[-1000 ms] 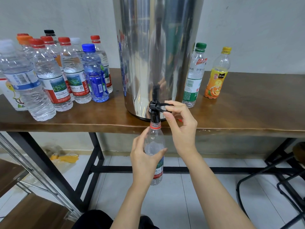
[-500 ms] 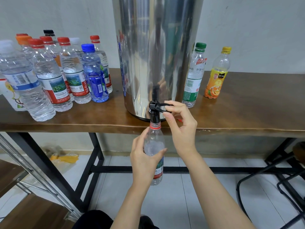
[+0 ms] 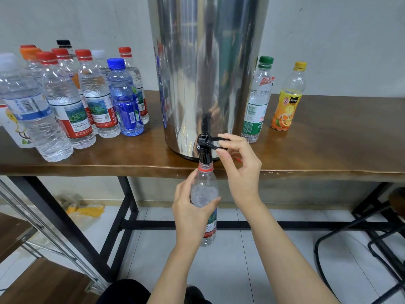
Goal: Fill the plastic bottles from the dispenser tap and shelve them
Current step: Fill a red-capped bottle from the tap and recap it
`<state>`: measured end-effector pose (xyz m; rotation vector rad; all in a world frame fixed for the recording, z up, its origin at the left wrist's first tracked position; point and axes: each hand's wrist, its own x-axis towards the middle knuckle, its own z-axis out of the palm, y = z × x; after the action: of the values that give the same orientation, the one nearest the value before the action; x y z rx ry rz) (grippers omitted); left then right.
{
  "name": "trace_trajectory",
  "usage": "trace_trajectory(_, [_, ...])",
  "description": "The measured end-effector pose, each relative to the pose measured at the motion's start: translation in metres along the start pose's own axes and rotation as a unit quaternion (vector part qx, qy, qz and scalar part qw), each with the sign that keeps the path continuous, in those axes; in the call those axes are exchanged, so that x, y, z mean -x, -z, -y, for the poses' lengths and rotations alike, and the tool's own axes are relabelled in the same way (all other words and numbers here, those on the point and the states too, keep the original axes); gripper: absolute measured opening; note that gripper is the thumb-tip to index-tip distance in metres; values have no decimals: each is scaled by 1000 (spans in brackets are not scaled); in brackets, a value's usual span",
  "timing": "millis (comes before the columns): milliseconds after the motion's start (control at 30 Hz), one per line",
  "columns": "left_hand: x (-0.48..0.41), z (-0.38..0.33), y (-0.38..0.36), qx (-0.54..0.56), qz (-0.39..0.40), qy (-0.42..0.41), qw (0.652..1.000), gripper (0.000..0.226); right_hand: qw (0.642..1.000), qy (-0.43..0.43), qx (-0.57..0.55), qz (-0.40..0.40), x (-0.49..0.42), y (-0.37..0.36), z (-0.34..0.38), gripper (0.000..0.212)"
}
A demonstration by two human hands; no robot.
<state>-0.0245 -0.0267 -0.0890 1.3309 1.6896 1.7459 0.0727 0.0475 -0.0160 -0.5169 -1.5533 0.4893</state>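
Bottle [image 3: 205, 189] under tap [image 3: 204, 150], dispenser [image 3: 208, 73] behind.

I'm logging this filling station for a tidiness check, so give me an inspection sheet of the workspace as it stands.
Surface: wooden table, carrying the steel dispenser.
Job's things: the tap sits over the mouth of the uncapped bottle.
Clutter: capped bottles grouped at left; green-capped bottle and orange juice bottle at right.
Hands: left hand grips the uncapped bottle; right hand pinches the tap's lever.
Cables: nothing seen.
Surroundings: white wall, tiled floor, yellow wrapper under the table, wooden shelf lower left.
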Motion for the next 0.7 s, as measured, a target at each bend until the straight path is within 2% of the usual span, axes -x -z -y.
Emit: trace_trajectory(700, [1, -6, 0, 7, 0, 19, 1000, 84, 1000, 5, -8, -1, 0, -1, 0, 11])
